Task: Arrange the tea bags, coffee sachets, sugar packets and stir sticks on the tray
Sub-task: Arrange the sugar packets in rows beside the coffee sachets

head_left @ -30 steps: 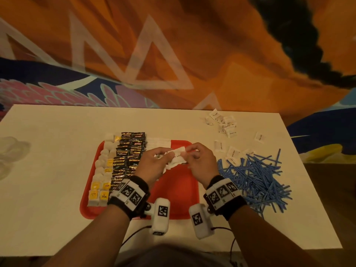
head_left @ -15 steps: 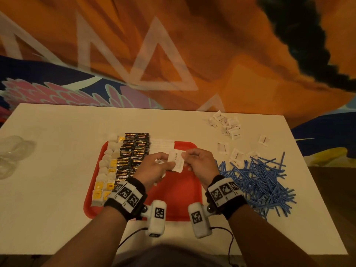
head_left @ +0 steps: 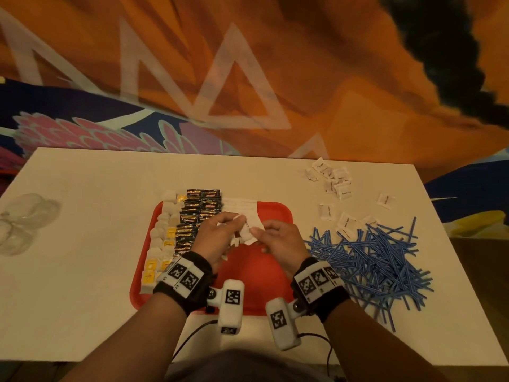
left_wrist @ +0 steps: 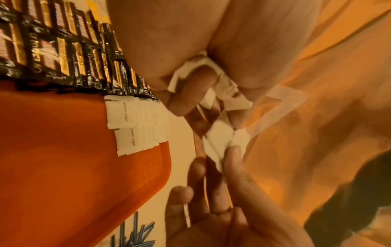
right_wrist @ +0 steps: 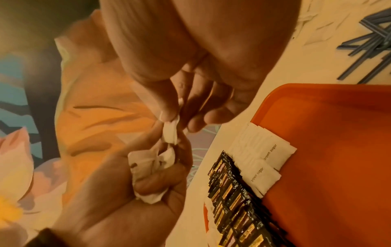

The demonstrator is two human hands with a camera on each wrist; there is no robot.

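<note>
On the white surface [head_left: 82, 244], the red tray [head_left: 275, 216] already carries full rows of tea bags [head_left: 158, 244] and coffee sachets [head_left: 197, 216], plus a short sugar row at its far edge. Blue stir sticks [head_left: 369, 260] and loose sugar packets [head_left: 334, 181] wait toward the right edge. Above the tray, the left hand [head_left: 217, 238] clutches a bunch of packets while the right hand [head_left: 278, 241] fingers pinch one packet [left_wrist: 224, 138].

My left hand [head_left: 217, 238] hides how many sugar packets [left_wrist: 224, 90] it grips; from the wrist they show only as crumpled white edges between my fingers [left_wrist: 190, 90]. The packet [right_wrist: 170, 132] my right hand [head_left: 278, 244] pinches is blurred, its print unreadable. My hands cover the tray's [head_left: 281, 216] middle in the head view. Coffee sachets [left_wrist: 52, 50] run off the left wrist picture's edge. The tea bags' [head_left: 162, 238] labels are too small to read.
</note>
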